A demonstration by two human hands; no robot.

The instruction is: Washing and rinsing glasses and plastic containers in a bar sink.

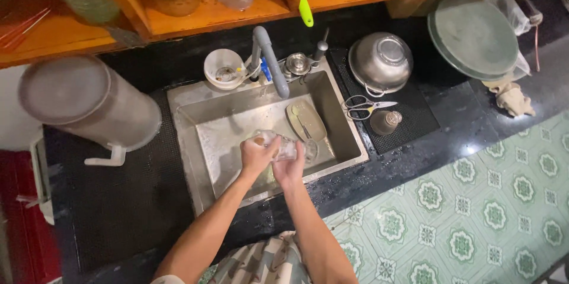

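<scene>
Both forearms enter from the bottom centre of the frame and converge over the steel sink (195,119), just below its middle. The left hand (256,155) sits on the left, wrist bent slightly inward, fingers curled around the base end of a clear drinking glass (285,146). The right hand (290,168) sits lower and to the right, palm turned up toward the glass, fingers wrapped on its underside. The glass lies roughly horizontal — mouth pointing to the right of the frame — and is held by both hands above the sink floor.

To the right of the glass, inside the sink, an oval dish (305,119) rests tilted against the far wall, with a utensil lying on it. A grey faucet (269,58) arches over the upper edge of the sink; a small white bowl (223,69) stands to its left.

On the dark tabletop (118,213) at right — scissors (363,106), an upturned steel bowl (380,61) and a small metal cup (386,121). A large steel cylinder (86,101) lies at upper left.
</scene>
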